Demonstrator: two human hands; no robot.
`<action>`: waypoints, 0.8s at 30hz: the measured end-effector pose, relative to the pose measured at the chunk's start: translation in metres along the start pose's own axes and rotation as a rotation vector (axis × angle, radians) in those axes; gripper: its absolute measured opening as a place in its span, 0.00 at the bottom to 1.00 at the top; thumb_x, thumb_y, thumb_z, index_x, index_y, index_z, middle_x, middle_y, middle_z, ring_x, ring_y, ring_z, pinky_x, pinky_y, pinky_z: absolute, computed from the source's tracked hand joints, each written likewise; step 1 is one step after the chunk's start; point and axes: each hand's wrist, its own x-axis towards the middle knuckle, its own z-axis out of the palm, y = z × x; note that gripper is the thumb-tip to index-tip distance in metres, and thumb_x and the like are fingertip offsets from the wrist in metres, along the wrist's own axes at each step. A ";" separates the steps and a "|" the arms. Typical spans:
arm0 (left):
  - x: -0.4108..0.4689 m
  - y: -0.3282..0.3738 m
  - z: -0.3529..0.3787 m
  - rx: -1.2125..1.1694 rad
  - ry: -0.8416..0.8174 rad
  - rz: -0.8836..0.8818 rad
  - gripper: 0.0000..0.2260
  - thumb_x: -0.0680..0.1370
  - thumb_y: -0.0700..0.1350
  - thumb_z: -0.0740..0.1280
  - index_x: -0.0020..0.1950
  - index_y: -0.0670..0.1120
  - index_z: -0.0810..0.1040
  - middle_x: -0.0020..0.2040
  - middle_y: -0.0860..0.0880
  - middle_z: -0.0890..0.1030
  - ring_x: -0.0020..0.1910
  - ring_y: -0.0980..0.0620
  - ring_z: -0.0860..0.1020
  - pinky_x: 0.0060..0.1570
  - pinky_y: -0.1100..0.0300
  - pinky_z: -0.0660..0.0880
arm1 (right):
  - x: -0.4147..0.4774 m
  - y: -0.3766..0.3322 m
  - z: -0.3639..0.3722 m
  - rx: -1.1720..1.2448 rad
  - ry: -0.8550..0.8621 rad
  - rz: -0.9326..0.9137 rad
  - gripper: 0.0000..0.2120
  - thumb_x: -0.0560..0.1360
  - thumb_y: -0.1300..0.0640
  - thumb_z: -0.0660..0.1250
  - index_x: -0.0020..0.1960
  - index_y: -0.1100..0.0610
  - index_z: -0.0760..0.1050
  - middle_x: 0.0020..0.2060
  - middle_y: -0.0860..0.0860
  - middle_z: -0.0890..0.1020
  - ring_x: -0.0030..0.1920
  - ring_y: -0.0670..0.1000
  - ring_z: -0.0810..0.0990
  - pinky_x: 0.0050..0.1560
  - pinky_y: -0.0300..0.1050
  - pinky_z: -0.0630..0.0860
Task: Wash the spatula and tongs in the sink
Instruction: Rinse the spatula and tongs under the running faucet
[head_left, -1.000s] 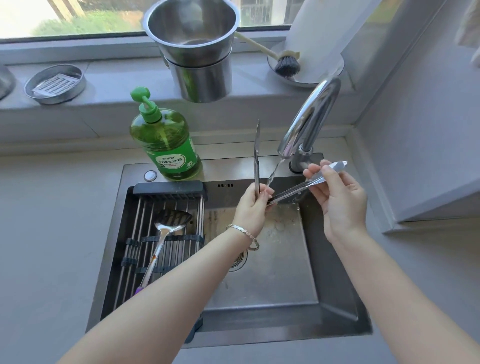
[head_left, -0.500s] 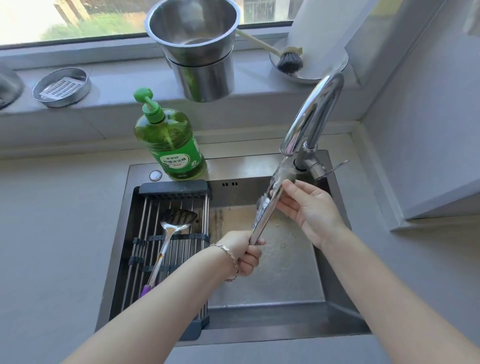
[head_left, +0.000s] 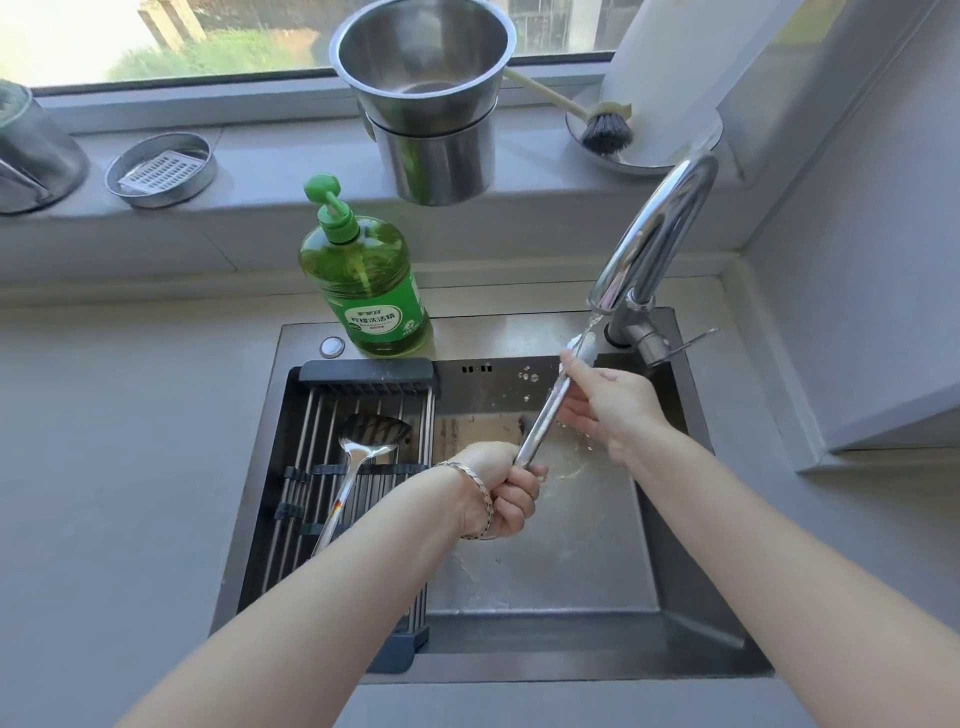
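The steel tongs (head_left: 545, 415) are closed together and slant up to the right over the sink (head_left: 691, 613), their tips under the water running from the faucet (head_left: 660, 228). My left hand (head_left: 506, 493) is shut around their lower end. My right hand (head_left: 608, 405) wraps its fingers around the upper part, near the tips, with water splashing there. The metal spatula (head_left: 363, 447) lies on the drying rack (head_left: 363, 379) over the sink's left half, blade toward the back.
A green dish soap bottle (head_left: 363, 280) stands at the sink's back edge. On the windowsill sit stacked steel pots (head_left: 431, 104), a round tin (head_left: 161, 169), a dish brush (head_left: 602, 130) and a paper towel roll (head_left: 675, 67). Grey counter surrounds the sink.
The tongs were spread apart, one arm in each hand; now they are closed together, lowered into the stream, and the water runs. My left hand slid down to their lower end.
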 end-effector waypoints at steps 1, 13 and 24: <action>-0.003 0.002 0.003 0.034 0.022 0.060 0.16 0.80 0.52 0.54 0.35 0.46 0.66 0.17 0.55 0.61 0.13 0.59 0.57 0.14 0.74 0.53 | 0.002 -0.001 0.000 0.013 0.029 0.000 0.12 0.74 0.53 0.68 0.37 0.60 0.77 0.31 0.52 0.80 0.32 0.47 0.80 0.33 0.36 0.80; -0.004 0.006 0.014 0.346 -0.055 0.345 0.23 0.79 0.61 0.51 0.37 0.46 0.72 0.16 0.55 0.62 0.14 0.59 0.58 0.18 0.73 0.55 | 0.013 0.007 -0.003 0.389 -0.226 0.329 0.19 0.76 0.48 0.64 0.52 0.65 0.72 0.45 0.58 0.81 0.46 0.53 0.81 0.42 0.46 0.81; -0.001 0.032 0.030 0.938 0.565 0.825 0.26 0.81 0.55 0.47 0.29 0.45 0.68 0.34 0.43 0.75 0.34 0.46 0.72 0.38 0.58 0.67 | 0.015 -0.003 0.022 0.458 -0.114 0.004 0.08 0.79 0.61 0.60 0.43 0.63 0.71 0.40 0.58 0.80 0.42 0.53 0.80 0.41 0.45 0.81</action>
